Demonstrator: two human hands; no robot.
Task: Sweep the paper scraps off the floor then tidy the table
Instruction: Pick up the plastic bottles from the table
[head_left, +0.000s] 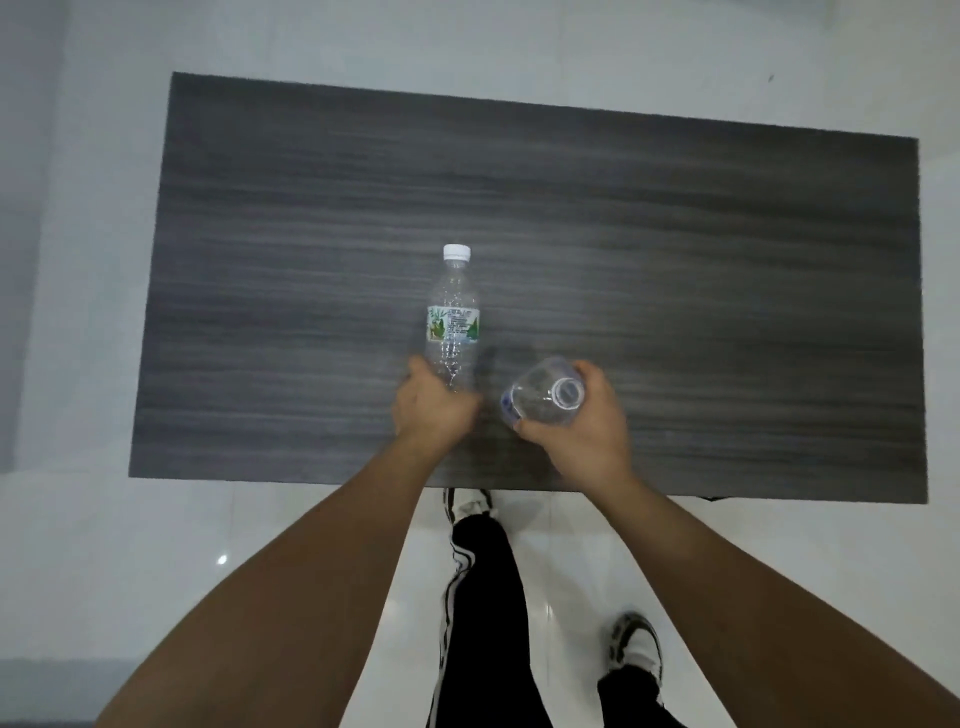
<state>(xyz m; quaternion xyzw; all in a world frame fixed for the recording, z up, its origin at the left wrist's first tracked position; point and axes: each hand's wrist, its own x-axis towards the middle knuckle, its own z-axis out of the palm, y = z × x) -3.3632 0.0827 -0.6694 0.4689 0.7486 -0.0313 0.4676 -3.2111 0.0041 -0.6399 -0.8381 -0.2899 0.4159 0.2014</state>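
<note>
1. Pale glossy floor (93, 545) tiles surround a dark grey wood-grain counter (675, 260), seen from above through a wide-angle head camera.
2. Both bare forearms reach forward from the bottom of the view over the near edge of the counter.
3. One clear plastic bottle with a white cap (453, 312) lies on its side near the middle of the counter, cap pointing away from the person; a green and white label wraps its middle.
4. The left hand (434, 410) grips the base end of that capped bottle, thumb on its left side and fingers curled round the bottom.
5. A second clear bottle without a cap (543, 397) sits in the right hand (582, 426), its open mouth facing up toward the camera and a blue band showing on its left side.
6. The right hand's fingers and thumb wrap round this bottle's body; whether its base touches the counter or is lifted just above it cannot be told from this angle.
7. The two bottles are near each other but apart, the uncapped one to the right of and closer to the person than the capped one.
8. Below the counter edge, black trousers with white side stripes (483, 597) and white and black trainers (636, 649) stand on the floor.
</note>
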